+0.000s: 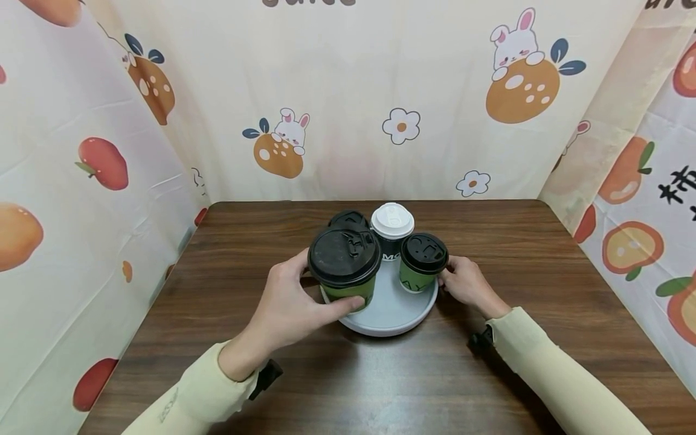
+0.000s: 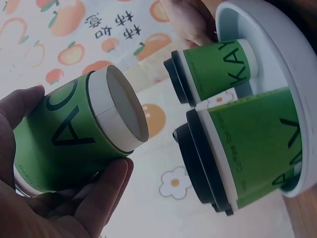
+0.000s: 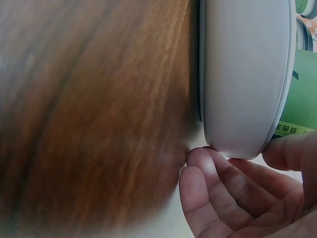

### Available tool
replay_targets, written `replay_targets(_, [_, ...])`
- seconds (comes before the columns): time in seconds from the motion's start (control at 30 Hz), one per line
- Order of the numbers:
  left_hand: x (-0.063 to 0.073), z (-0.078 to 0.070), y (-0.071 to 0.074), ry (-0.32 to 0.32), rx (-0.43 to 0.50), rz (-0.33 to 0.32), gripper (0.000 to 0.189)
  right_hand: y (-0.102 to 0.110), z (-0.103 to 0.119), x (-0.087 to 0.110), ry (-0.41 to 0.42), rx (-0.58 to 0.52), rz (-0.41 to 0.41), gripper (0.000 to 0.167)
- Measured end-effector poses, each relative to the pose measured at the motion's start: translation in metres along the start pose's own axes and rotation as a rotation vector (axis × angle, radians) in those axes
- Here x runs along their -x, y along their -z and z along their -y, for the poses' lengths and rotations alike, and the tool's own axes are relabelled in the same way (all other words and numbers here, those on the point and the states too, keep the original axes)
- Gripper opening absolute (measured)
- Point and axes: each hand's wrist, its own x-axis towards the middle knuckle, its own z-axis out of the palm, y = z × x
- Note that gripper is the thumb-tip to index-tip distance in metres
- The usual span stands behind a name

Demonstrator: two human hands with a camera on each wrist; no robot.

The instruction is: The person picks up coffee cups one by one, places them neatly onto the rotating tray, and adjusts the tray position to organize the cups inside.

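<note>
My left hand grips a green paper coffee cup with a black lid, thumb on the near side. In the left wrist view the cup's pale base shows, lifted clear of the round grey-white tray. On the tray stand a green cup with a black lid at the right, a dark cup with a white lid, and a black-lidded cup partly hidden behind the held one. At the tray's right edge my right hand holds the rim, its thumb by the top and fingers against the outer wall.
The tray stands on a dark wood-grain table. Printed cloth with fruit and rabbits hangs behind the table and along both sides. A dark wrist device shows at the left cuff.
</note>
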Motion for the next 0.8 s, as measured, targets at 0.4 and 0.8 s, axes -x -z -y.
replay_targets(0.4, [-0.002, 0.002, -0.019, -0.041, 0.027, 0.016, 0.061, 0.0, -0.002, -0.001, 0.001, 0.002, -0.001, 0.028])
replay_targets(0.8, [-0.002, 0.002, -0.035, -0.053, -0.004, 0.054, 0.065, 0.0, -0.002, -0.002, -0.015, 0.0, 0.006, 0.027])
